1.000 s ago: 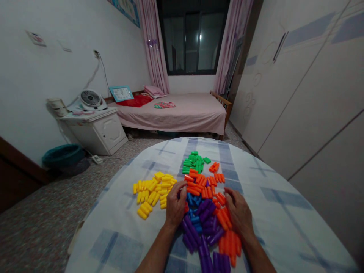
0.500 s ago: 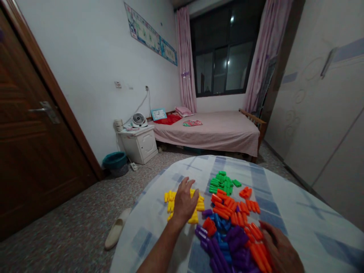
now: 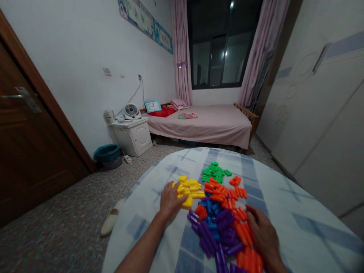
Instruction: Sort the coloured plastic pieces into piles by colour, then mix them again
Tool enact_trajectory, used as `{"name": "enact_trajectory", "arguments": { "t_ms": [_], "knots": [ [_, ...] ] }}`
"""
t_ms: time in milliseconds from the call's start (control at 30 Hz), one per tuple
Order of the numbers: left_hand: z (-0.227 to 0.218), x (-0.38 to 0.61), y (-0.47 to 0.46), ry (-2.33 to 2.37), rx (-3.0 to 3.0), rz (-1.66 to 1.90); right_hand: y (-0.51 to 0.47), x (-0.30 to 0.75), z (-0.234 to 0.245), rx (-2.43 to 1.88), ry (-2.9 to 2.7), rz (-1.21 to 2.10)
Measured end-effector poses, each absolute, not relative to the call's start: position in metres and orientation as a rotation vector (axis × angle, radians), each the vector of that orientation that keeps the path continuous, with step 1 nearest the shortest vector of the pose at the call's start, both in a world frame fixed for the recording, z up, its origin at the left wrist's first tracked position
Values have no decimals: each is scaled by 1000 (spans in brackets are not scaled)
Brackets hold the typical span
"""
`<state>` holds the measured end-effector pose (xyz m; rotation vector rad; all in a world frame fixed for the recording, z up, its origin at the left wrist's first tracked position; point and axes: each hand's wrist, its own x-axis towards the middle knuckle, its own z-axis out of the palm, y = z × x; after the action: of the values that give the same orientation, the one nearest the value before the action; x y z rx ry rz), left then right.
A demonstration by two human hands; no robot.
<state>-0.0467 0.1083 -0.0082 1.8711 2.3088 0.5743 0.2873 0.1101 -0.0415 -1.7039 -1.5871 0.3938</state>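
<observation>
Glossy plastic blocks (image 3: 218,212); matt checked cloth tablecloth (image 3: 284,212).

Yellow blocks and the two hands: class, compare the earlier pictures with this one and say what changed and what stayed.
The left hand left the mixed middle pile for the yellow blocks, which now lie bunched closer to the orange blocks. The right hand stayed on the orange and purple blocks. The green blocks kept their place.

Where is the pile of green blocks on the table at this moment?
In the head view, the green blocks lie at the far end of the coloured heap on the table, just beyond the orange blocks and right of the yellow blocks under the left hand.
</observation>
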Motion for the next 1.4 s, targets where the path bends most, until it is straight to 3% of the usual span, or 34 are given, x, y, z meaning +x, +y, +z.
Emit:
{"name": "enact_trajectory", "arguments": {
  "t_ms": [633, 967, 1233, 1400],
  "knots": [
    [21, -33, 127, 2339, 1995, 181, 102, 276, -28, -1691, -1577, 393],
    [21, -35, 126, 2313, 1977, 557, 102, 275, -26, -1653, -1561, 398],
    [-5, -24, 132, 2084, 1926, 807, 101, 275, -27, -1646, -1548, 425],
    [7, -21, 134, 2003, 1854, 1002, 102, 275, -28, -1660, -1554, 426]
  ]
}}
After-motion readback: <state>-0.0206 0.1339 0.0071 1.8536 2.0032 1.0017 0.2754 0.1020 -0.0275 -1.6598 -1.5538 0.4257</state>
